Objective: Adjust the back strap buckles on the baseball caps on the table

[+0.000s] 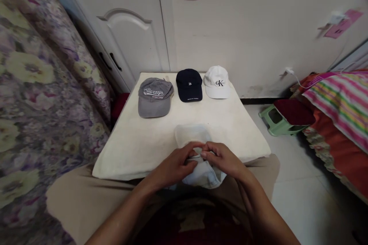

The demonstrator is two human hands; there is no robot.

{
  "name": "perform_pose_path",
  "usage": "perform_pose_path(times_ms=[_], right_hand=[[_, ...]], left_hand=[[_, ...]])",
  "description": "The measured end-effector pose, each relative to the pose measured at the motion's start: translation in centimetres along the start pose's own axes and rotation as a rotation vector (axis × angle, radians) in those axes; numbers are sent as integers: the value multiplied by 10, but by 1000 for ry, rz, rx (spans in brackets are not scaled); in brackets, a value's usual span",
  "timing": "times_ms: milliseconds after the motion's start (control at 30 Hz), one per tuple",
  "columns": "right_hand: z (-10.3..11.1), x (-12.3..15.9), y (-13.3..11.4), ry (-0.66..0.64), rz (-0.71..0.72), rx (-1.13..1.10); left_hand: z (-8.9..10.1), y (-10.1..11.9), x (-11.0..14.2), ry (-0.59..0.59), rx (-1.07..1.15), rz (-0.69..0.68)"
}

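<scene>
A pale blue cap [202,174] lies at the table's near edge, its brim [191,133] pointing away from me and its crown toward my lap. My left hand [185,160] curls over the cap's left side, thumb and forefinger around its fabric. From the right, my right hand [218,155] pinches the cap near its middle, fingertips meeting those of the left. What lies under the fingers is partly hidden. Farther back sit a grey cap [155,97] with white lettering, a navy cap [189,85] and a white cap [217,82] with black letters.
The caps rest on a table with a cream cover [126,145]. A floral curtain [54,95] hangs at left, beside a white cabinet [126,26]. To the right are a green stool [274,120] with a dark red top and a bed with a striped cover [342,99].
</scene>
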State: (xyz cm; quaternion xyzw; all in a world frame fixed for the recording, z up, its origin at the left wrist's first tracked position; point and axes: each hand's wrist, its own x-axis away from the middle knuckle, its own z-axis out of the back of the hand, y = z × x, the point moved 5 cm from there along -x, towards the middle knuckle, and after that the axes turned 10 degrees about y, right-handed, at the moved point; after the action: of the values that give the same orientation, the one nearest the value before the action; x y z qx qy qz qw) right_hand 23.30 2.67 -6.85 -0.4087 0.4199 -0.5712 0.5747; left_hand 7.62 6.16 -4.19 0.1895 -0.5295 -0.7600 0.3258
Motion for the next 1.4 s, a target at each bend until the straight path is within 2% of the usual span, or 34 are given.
perform_pose_path(times_ms=[200, 367, 500, 600, 767, 933, 1167, 1300, 1400], right_hand=[[0, 2, 10, -9, -118, -198], [-5, 3, 11, -2, -112, -185], [-10, 4, 9, -25, -104, -154], [-9, 6, 5, -33, -115, -147], [-9, 10, -3, -91, -78, -179], [-10, 10, 0, -93, -131, -187], [-8, 9, 1, -98, -157, -217], [-6, 10, 2, -83, -133, -239], [-4, 11, 5, -60, -134, -268]], left_hand=[[11, -8, 12, 171, 77, 33], [6, -9, 17, 227, 49, 82], [0, -12, 13, 273, -66, 102], [-4, -16, 11, 263, -52, 100], [-4, -26, 10, 262, 100, 129], [-2, -26, 10, 309, 150, 124], [-4, -28, 8, 281, 233, 165], [1, -27, 9, 249, 222, 160], [9, -24, 14, 248, 129, 139]])
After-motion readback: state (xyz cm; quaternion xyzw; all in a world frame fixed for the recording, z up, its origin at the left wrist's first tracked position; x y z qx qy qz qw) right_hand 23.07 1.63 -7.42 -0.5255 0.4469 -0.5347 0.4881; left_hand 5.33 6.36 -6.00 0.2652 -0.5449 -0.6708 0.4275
